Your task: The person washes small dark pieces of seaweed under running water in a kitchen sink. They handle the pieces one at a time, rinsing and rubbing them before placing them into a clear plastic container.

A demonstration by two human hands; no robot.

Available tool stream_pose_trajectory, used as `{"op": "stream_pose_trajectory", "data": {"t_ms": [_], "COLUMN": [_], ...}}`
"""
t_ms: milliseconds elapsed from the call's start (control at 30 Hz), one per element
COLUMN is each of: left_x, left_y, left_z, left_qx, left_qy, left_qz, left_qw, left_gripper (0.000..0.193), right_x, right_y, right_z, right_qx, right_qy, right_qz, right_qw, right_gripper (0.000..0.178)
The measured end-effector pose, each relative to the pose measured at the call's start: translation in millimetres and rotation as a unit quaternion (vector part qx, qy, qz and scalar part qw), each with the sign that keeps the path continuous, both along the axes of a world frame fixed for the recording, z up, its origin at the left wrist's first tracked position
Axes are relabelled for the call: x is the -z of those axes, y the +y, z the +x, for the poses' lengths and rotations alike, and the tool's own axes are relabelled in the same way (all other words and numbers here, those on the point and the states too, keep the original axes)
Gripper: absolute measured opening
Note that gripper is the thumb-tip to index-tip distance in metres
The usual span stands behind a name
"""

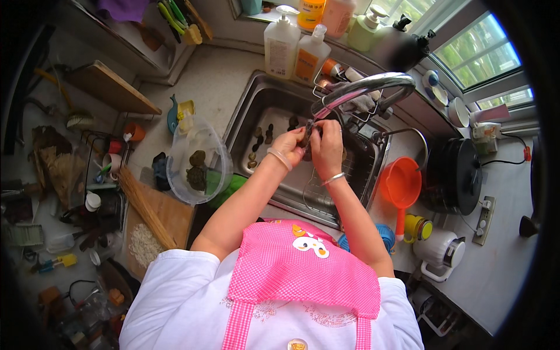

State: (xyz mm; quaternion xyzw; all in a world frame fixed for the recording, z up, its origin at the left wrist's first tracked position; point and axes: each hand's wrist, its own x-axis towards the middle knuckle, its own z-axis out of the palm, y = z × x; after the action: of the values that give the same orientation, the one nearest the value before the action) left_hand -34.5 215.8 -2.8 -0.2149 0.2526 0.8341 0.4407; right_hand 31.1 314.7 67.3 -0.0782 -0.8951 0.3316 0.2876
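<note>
Both of my hands are together over the steel sink (242,125), just below the curved chrome faucet (367,87). A small dark object (308,133) is pinched between them, and the fingers cover too much of it to show its kind. My left hand (287,147) is closed on its left side. From the right, my right hand (326,149) has its fingers bent and pressed against the same object. Several small dark, rounded lumps (258,140) lie on the sink's bottom, left of my hands. In a clear plastic tub (219,157) beside the sink sit larger brownish-dark lumps (196,175).
Pump bottles (282,46) stand behind the sink, near a wire rack (373,111). An orange-red ladle-shaped strainer (401,186), a black pot (452,175) and a white kettle (438,251) are on the right. A wooden board (175,213) lies at the left.
</note>
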Motion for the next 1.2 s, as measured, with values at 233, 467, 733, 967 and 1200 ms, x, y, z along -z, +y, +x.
{"op": "stream_pose_trajectory", "data": {"t_ms": [233, 467, 733, 967, 1200], "left_x": [-23, -22, -61, -28, -57], "left_y": [-8, -4, 17, 34, 26], "left_z": [-7, -12, 9, -16, -7], "left_qx": [-0.023, -0.023, 0.007, -0.021, 0.079], "left_qy": [-0.017, 0.033, 0.203, 0.616, 0.781], "left_qz": [0.092, 0.015, -0.118, -0.391, -0.438], "left_qw": [0.995, 0.999, 0.972, 0.684, 0.438], "left_gripper": [0.013, 0.017, 0.014, 0.026, 0.029], "right_x": [7, 6, 15, 44, 33], "right_y": [14, -24, 18, 30, 21], "right_z": [-10, 10, -32, -24, -2], "right_qx": [0.080, -0.044, 0.120, 0.010, 0.029], "right_qy": [-0.007, -0.004, -0.013, -0.025, -0.082], "right_qz": [-0.254, -0.135, -0.183, -0.338, -0.645], "right_qw": [0.964, 0.990, 0.976, 0.941, 0.759], "right_gripper": [0.010, 0.013, 0.010, 0.015, 0.016]}}
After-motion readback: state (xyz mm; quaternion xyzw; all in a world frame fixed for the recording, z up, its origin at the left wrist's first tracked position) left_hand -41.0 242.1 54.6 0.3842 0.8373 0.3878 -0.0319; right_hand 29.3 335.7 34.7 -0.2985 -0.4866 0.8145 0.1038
